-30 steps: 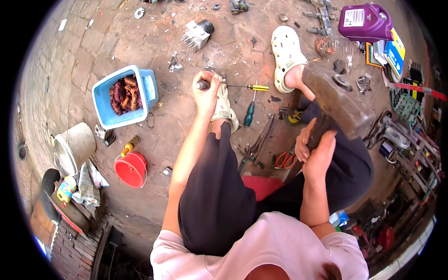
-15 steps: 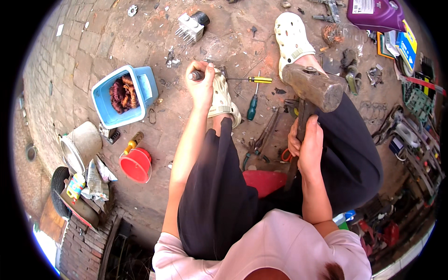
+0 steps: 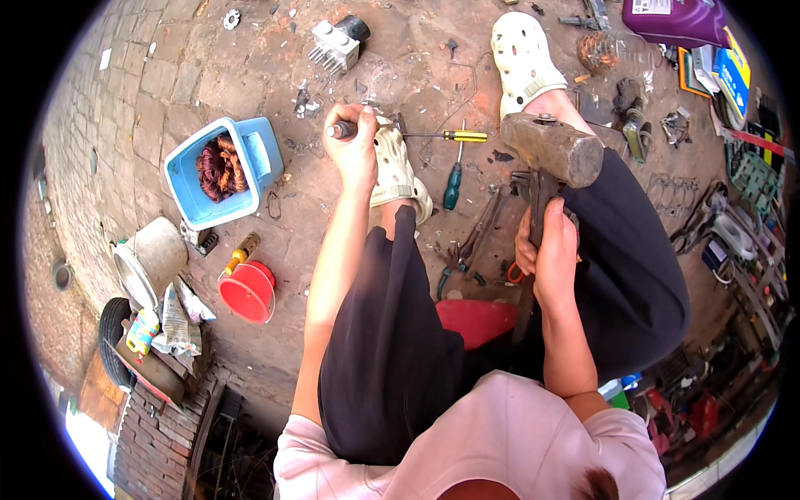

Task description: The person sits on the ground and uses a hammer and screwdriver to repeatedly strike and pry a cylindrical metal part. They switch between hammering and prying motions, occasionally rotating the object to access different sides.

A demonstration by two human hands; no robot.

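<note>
My left hand [image 3: 353, 152] is closed around a dark metal rod [image 3: 341, 130] with a blunt round end pointing up; its lower end is hidden. This hand is beside my left cream clog [image 3: 395, 167]. In my right hand [image 3: 552, 257] is the handle of a heavy sledgehammer [image 3: 557, 152], its worn steel head raised over my right thigh. On the ground between my feet lie a yellow-and-black screwdriver [image 3: 467, 136] and a teal-handled screwdriver [image 3: 452, 185]. Closer to me are pliers [image 3: 454, 265] and other long-handled tools.
A pale blue tub [image 3: 265, 154] holds copper-coloured wire coils [image 3: 221, 169]. Left of my leg stand a red bucket [image 3: 247, 293] and a tipped whitish bucket [image 3: 158, 254]. A finned metal part [image 3: 335, 47] lies ahead. At right are a purple jug [image 3: 679, 21] and a green tool case [image 3: 754, 175].
My left hand and the rod have shifted slightly left. The hammer head has moved a little left and up, still raised. The view has tilted slightly; both grips stay the same.
</note>
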